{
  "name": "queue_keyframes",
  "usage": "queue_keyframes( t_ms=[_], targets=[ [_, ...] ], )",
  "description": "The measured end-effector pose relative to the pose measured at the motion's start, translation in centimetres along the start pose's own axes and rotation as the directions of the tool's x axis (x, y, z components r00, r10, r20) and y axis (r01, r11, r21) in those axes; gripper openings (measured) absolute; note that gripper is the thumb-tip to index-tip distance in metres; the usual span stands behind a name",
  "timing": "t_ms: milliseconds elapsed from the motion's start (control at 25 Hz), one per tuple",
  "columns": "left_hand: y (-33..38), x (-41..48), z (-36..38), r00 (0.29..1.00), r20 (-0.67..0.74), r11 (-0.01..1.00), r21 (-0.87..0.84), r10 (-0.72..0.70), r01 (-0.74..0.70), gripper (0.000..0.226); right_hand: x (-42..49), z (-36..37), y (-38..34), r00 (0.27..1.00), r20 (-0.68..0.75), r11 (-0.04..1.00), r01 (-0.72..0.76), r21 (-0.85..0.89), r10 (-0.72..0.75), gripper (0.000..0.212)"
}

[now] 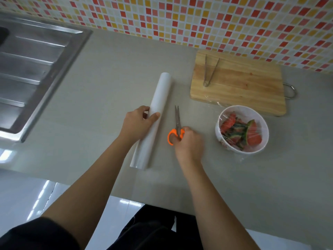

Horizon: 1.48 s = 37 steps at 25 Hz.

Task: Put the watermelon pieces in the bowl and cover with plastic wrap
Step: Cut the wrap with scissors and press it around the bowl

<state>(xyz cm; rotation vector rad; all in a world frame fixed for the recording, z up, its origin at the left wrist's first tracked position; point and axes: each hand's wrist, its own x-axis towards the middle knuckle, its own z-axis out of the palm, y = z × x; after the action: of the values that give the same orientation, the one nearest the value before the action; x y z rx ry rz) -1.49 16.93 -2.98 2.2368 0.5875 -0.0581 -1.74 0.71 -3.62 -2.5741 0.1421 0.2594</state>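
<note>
Lying on the grey tabletop (108, 73), the roll of plastic wrap (162, 94) is running its long axis from the near edge up toward the tiled wall (198, 20), leaning slightly rightward as it goes away; the left hand (138, 121) is gripping it around the middle, thumb lying across the top and fingers (145, 110) curling at its left side; just right of the roll, the right hand (188, 143) is holding a pair of scissors (177, 121) by the orange handles, fingers curled through the loops, the blades pointing away toward the wall, nearly parallel to the roll and only slightly parted at the tips; farther right, the white bowl (219, 138) is standing upright and holding the watermelon pieces (253, 136), red wedges with green rind piled together; a sheet of clear film (232, 121) is stretching over the bowl's rim and wrinkling down its sides, a loose edge trailing onto the tabletop; a small printed pattern is showing on the bowl's outer wall, too small to read; the wooden cutting board (243, 87) is lying just behind the bowl near the wall, its metal loop (291, 91) sticking out to the right; metal tongs (210, 73) are resting on the board, joined end toward the person and arms opening toward the wall; a steel sink (36, 69) is sitting at the far left, well apart from the roll.
</note>
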Motion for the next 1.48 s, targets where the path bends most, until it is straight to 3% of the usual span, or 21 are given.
queue_keyframes(
  t_ms=[240, 400, 600, 720, 800, 880, 960, 1000, 1080, 1160, 1320, 1400, 1480],
  targets=[
    [0.0, -0.5, 0.4, 0.999, 0.026, 0.997, 0.072, 0.033, -0.035, 0.044, -0.3, 0.4, -0.8, 0.997, 0.052, 0.977, 0.059, -0.203, -0.049, 0.029],
    [-0.3, -0.5, 0.1, 0.996, 0.071, 0.990, 0.124, 0.058, -0.067, 0.041, -0.6, 0.6, -0.2, 0.998, 0.017, 0.996, 0.054, -0.074, -0.053, 0.031],
    [-0.7, -0.6, -0.2, 0.998, 0.054, 0.990, 0.138, 0.024, -0.032, 0.051, -1.8, -0.2, 0.5, 0.975, -0.077, 0.975, 0.213, 0.069, -0.208, 0.031],
    [0.0, -0.9, -0.3, 1.000, 0.024, 0.974, 0.228, 0.003, -0.008, 0.055, -1.1, -3.7, 0.9, 0.892, -0.347, 0.897, 0.380, 0.226, -0.290, 0.023],
    [1.3, -1.2, 0.0, 0.980, -0.131, 0.964, 0.242, 0.148, -0.113, 0.058, 0.9, -7.6, 2.9, 0.792, -0.584, 0.872, 0.402, 0.278, -0.179, 0.022],
    [3.4, -1.9, 1.4, 0.922, -0.256, 0.956, 0.079, 0.292, -0.281, 0.051, 3.4, -11.4, 6.6, 0.721, -0.693, 0.890, 0.306, 0.339, 0.016, 0.035],
    [5.9, -3.2, 4.5, 0.932, -0.200, 0.940, -0.102, 0.302, -0.326, 0.044, 5.6, -13.7, 11.0, 0.772, -0.603, 0.912, 0.078, 0.403, 0.200, 0.048],
    [7.0, -3.7, 6.7, 0.966, -0.097, 0.947, -0.195, 0.241, -0.256, 0.044, 6.5, -14.2, 12.9, 0.830, -0.480, 0.898, -0.056, 0.436, 0.284, 0.051],
    [9.1, -4.7, 10.8, 0.979, 0.203, 0.908, -0.414, 0.023, 0.065, 0.053, 7.3, -14.3, 14.7, 0.935, -0.119, 0.790, -0.208, 0.577, 0.333, 0.057],
    [10.1, -5.3, 13.3, 0.905, 0.414, 0.756, -0.560, -0.099, 0.339, 0.063, 7.0, -13.8, 15.2, 0.949, 0.133, 0.626, -0.289, 0.724, 0.285, 0.068],
    [11.1, -4.0, 14.0, 0.907, 0.421, 0.682, -0.658, -0.018, 0.319, 0.070, 4.9, -13.4, 18.0, 0.935, 0.282, 0.561, -0.354, 0.748, 0.214, 0.065],
    [11.6, -3.0, 14.1, 0.898, 0.441, 0.688, -0.655, 0.013, 0.312, 0.070, 4.4, -13.4, 19.3, 0.902, 0.386, 0.630, -0.415, 0.656, 0.192, 0.084],
    [12.0, -2.2, 14.3, 0.882, 0.466, 0.748, -0.612, 0.076, 0.259, 0.067, 6.0, -13.8, 19.7, 0.918, 0.331, 0.814, -0.359, 0.458, 0.218, 0.099]
  ],
)
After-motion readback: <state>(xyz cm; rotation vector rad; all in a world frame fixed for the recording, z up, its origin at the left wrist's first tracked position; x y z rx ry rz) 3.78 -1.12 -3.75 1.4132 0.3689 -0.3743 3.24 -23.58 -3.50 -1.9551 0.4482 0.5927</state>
